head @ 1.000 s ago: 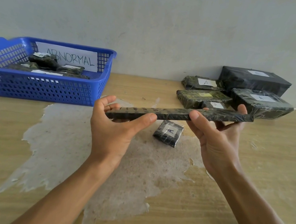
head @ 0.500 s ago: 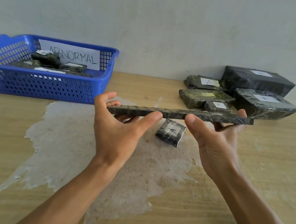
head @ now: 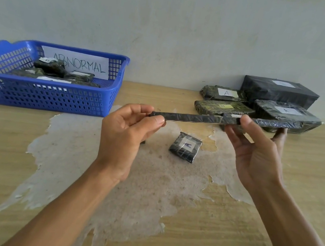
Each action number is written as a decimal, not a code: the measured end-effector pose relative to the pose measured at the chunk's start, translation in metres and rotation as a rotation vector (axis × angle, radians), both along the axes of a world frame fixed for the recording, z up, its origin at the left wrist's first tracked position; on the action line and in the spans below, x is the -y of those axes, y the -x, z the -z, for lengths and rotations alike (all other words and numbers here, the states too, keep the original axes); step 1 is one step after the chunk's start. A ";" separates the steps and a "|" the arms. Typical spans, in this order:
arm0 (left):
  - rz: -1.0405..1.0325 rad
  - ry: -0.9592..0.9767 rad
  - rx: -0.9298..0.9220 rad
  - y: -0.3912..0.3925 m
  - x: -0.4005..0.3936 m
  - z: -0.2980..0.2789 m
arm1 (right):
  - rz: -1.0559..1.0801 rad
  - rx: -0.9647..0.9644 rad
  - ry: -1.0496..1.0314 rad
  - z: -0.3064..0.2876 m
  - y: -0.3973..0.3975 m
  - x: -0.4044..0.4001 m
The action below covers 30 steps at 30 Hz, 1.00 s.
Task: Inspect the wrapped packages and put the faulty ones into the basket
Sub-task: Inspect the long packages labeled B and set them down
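Observation:
A long, thin, dark wrapped package (head: 195, 118) is held level above the table between both hands. My left hand (head: 127, 130) pinches its left end between thumb and fingers. My right hand (head: 257, 149) grips its right part, thumb on top and fingers underneath. A small wrapped package marked A (head: 185, 149) lies on the table below it. The blue basket (head: 43, 94) with an ABNORMAL sign stands at the far left and holds several wrapped packages (head: 50, 65).
Several wrapped packages are stacked at the far right by the wall: a black one (head: 279, 92), two marked A (head: 223, 93) (head: 286, 114) and one with a yellow label (head: 221, 108). The wooden table (head: 10, 144) has a large worn pale patch in the middle.
The long package has turned about its length so its thin edge faces me. My left hand has slid to its left tip; my right thumb now lies on top.

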<state>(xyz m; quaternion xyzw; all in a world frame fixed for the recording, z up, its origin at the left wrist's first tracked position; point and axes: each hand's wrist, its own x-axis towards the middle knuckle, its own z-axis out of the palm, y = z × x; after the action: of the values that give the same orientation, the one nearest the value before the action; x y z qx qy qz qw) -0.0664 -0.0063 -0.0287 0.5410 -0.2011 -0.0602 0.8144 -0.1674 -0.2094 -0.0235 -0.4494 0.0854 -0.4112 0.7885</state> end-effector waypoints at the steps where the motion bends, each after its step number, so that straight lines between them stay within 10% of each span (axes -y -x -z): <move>1: -0.005 -0.002 -0.001 0.001 0.001 0.001 | -0.004 0.002 -0.005 0.000 0.000 -0.001; 11: 0.090 -0.144 0.275 0.009 -0.001 0.000 | 0.050 -0.040 -0.082 -0.008 0.006 0.003; 18: -0.272 -0.329 0.520 -0.001 -0.003 0.012 | 0.088 -0.189 -0.032 -0.001 0.006 0.003; 30: -0.333 -0.258 0.150 -0.024 -0.008 0.015 | 0.140 -0.332 0.011 0.003 0.010 0.010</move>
<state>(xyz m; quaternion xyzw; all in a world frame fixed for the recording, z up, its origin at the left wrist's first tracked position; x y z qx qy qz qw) -0.0420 0.0020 -0.0436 0.6693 -0.1596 0.0902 0.7200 -0.1773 -0.2189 -0.0264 -0.5084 0.2433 -0.3857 0.7304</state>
